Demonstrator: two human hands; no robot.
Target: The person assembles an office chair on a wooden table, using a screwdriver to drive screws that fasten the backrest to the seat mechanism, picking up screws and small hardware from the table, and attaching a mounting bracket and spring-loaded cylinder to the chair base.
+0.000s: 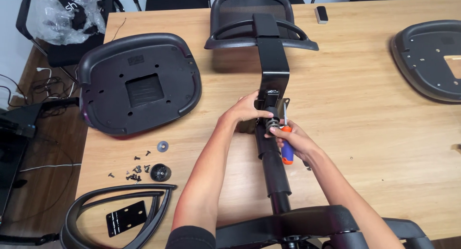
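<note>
Both hands met at the bracket point(272, 93): left hand point(247, 108) fingers curled on it, right hand point(291, 139) fisted around an orange-blue screwdriver point(286, 142).

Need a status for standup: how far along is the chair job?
Done: the seat pan lies detached, underside up, with loose screws and an armrest beside it. In hand: left hand steadies the backrest bracket; right hand holds an orange-and-blue screwdriver at its joint with the gas cylinder. Left: bracket, cylinder and base remain joined.
</note>
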